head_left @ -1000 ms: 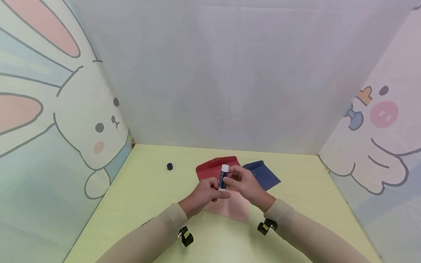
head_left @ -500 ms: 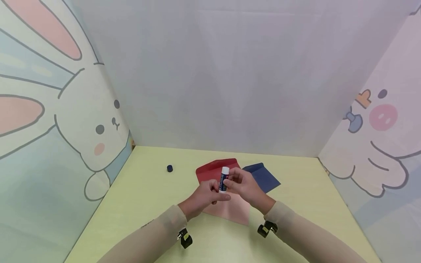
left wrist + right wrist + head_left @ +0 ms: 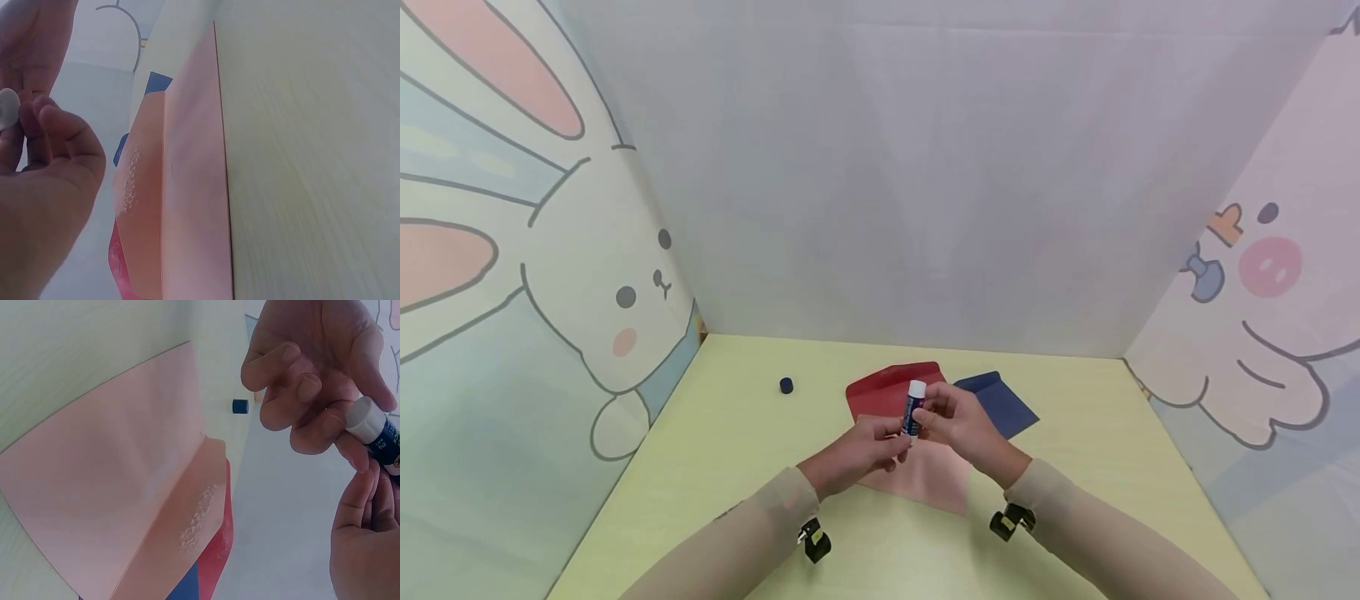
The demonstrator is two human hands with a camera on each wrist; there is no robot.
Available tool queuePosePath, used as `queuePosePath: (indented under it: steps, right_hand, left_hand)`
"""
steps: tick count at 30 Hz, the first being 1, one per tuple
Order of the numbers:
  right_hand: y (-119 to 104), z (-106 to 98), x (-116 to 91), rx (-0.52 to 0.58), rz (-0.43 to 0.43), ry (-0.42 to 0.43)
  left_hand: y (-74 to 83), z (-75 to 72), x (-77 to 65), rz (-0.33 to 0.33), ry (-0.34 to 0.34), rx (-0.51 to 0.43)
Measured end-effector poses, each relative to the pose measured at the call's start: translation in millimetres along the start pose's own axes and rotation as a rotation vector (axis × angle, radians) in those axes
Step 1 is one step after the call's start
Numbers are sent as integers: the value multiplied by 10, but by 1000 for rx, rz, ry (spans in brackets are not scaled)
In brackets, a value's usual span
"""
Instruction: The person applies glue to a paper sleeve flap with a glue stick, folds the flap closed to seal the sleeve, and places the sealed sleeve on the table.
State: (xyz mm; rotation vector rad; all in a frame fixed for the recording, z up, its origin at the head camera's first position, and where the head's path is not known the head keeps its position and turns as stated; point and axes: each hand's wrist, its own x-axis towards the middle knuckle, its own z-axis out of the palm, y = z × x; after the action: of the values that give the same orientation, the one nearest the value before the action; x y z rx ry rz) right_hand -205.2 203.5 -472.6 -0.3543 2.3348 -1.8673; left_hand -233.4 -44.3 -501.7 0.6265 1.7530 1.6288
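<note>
A glue stick (image 3: 913, 410) with a blue label and white ends is held upright in front of me between both hands. My right hand (image 3: 964, 427) pinches its label part with thumb and fingers. My left hand (image 3: 859, 450) has thumb and index finger at its white lower end, the other fingers loosely curled. Below lies an open pink envelope (image 3: 928, 479), whose flap (image 3: 156, 562) carries a rough whitish glue smear (image 3: 199, 519). A red envelope (image 3: 887, 392) lies behind, partly under the pink one. The dark blue glue cap (image 3: 786, 386) stands apart at the left.
A blue envelope (image 3: 1006, 408) lies at the right, partly hidden by the right hand. The pale yellow table (image 3: 730, 450) is bounded by a plain back wall (image 3: 910, 200) and side walls printed with cartoon animals.
My left fingers have shifted on the lower end of the glue stick, the thumb drawing back from beneath it. The stick leans slightly more to the right; my right hand keeps its hold.
</note>
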Motion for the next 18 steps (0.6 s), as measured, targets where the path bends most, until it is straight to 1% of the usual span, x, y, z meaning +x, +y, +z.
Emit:
queuePosePath:
  steps: [2, 5, 13, 16, 18]
  right_hand:
    - [4, -5, -1, -6, -5, 0]
    - [10, -12, -3, -12, -10, -2]
    - [-8, -6, -15, 10, -17, -33]
    - [-8, -6, -19, 3, -24, -31]
    - [0, -6, -17, 2, -30, -30]
  left_hand:
    - [0, -12, -3, 8, -28, -19]
    - [3, -24, -6, 13, -41, -30]
    - [24, -24, -26, 16, -2, 21]
    - [38, 4, -31, 29, 25, 42]
    - [44, 31, -28, 29, 52, 41]
